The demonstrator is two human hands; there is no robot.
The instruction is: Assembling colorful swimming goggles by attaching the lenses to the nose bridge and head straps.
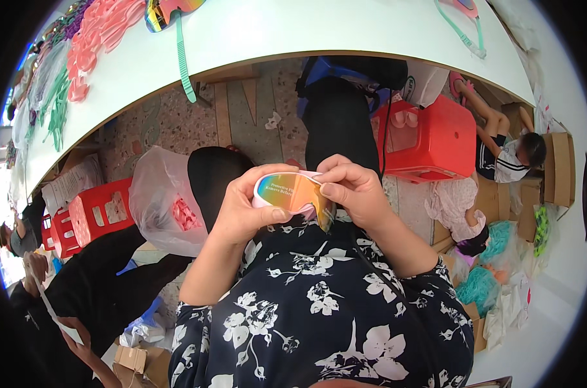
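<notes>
Two hands grip pink goggles [292, 194] with a mirrored lens. Left hand [248, 210] clasps one end; right hand [348, 187] pinches the other.

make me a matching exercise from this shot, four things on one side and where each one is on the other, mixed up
Things:
1. goggle lens with mirrored rainbow coating
2. clear plastic bag of pink parts
3. green strap
4. red plastic stool

Places:
A. hanging over the white table's front edge
B. on the floor, right of the person's knees
C. pinched between the left hand and the right hand
D. on the floor, left of the person's knees

Pairs: 1-C, 2-D, 3-A, 4-B
</notes>
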